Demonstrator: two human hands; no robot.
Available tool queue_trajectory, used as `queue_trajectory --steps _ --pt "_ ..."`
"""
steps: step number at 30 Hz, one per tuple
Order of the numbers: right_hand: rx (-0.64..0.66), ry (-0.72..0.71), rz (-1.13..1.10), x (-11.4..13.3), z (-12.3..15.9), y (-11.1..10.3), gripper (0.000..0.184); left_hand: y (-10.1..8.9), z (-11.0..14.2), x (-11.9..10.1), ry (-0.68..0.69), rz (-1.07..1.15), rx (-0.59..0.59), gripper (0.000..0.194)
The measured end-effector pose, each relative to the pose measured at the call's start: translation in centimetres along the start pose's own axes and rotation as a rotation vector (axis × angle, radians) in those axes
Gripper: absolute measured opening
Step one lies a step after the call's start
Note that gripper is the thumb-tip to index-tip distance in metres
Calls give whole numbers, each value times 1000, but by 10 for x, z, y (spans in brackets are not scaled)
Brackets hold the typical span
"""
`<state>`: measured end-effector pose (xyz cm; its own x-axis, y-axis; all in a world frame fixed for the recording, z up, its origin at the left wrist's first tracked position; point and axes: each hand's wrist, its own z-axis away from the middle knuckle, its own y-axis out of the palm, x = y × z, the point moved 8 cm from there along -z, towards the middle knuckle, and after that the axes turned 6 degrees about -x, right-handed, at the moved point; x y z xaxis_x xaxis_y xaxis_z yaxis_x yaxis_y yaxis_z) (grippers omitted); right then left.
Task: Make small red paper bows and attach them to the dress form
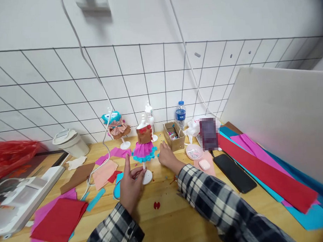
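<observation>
Pale wooden surface (181, 222) is carrying small white plastic mannequin (143, 122) in brown-pink-blue fabric dress (143, 150), left of brown cardboard box (178, 144); left hand (131, 187) fingers are clamping mannequin's stem; right hand (168, 156) fingers are bunching beside box, grip unclear.

Count on desk (165, 228). Dress forms: 3 – ruffled form (118, 127) and bare white form (149, 116) toward back edge, magenta-skirted form (143, 150) nearer front edge. Bottle (180, 115): 1, back edge. Cardboard box (176, 144): 1, same edge. Pink dish (187, 153): 1. Black phone (234, 173): 1, toward right edge. Lidded bin (75, 147): 1, toward back left corner. Power strip (44, 188): 1, left edge. Folded red cloth (59, 221): 1, toward front left corner. Remaining fabric pieces overlap; total uncertain.
</observation>
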<state>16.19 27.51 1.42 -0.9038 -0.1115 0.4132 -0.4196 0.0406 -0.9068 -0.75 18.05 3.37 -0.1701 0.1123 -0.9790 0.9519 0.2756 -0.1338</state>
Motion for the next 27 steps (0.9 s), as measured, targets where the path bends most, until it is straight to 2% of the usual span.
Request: queue_trajectory --steps 3,5,7,9,11,13,17,19,21,24,27 --pt "-50 92 17 2 -33 6 60 -40 5 -2 -24 21 -72 66" --pt "-53 107 26 4 -47 9 57 -65 11 1 -32 14 -124 58" --pt "-38 81 34 8 -53 13 55 -85 17 6 -30 2 -166 49" --pt "-9 9 40 15 -47 17 54 -98 21 11 -29 10 -180 43" --pt "35 -117 38 21 -28 21 51 -106 22 15 -32 31 -189 42" --pt "94 -266 30 20 5 24 46 -115 20 19 -33 42 -215 44" --pt "190 -458 50 -12 81 10 49 -133 12 25 -22 16 -274 50" --pt "247 -486 75 -32 107 -2 49 -141 9 26 -13 18 -319 53" --pt "263 -484 87 -41 116 -17 44 -143 7 27 -14 49 -336 52" --pt "139 -482 54 -20 98 -35 42 -138 7 30 -11 91 -320 47" --pt "75 -556 1 38 63 -21 52 -134 7 39 -25 70 -323 42"
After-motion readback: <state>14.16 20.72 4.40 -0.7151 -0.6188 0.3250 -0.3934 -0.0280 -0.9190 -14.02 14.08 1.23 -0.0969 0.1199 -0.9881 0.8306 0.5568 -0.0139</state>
